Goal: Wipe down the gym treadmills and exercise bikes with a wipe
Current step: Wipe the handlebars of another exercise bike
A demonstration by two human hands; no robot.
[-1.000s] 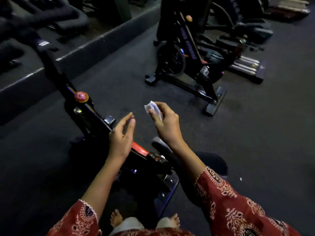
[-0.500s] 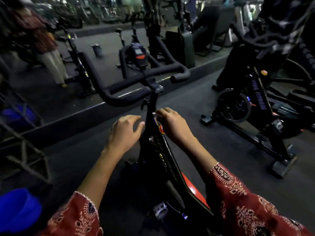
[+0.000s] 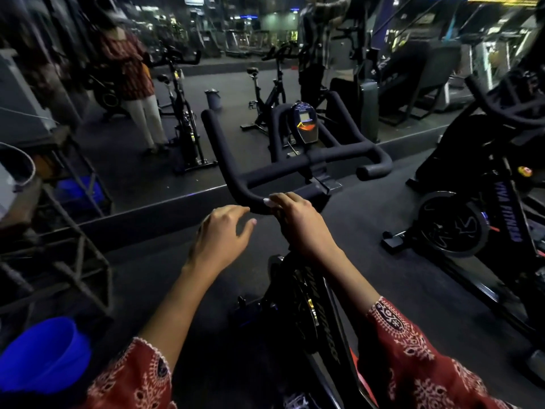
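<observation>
A black exercise bike (image 3: 306, 314) stands right in front of me, its padded handlebar (image 3: 283, 169) stretching across the middle of the view. My right hand (image 3: 300, 222) is curled over the near loop of the handlebar, pressing a small white wipe (image 3: 267, 201) against the padding; only a corner of the wipe shows at my fingertips. My left hand (image 3: 221, 234) hovers just left of the bar with loosely bent fingers, holding nothing and touching nothing. The bike's console (image 3: 305, 125) sits beyond the bar.
A second black bike (image 3: 472, 219) stands to the right. A wall mirror ahead reflects bikes and a person. A metal rack (image 3: 73, 261) stands at the left, with a blue tub (image 3: 41, 352) at the lower left. Dark floor lies between the bikes.
My view rose from the bike's frame to its handlebar. My right hand carried the wipe up onto the near bar; my left hand followed alongside.
</observation>
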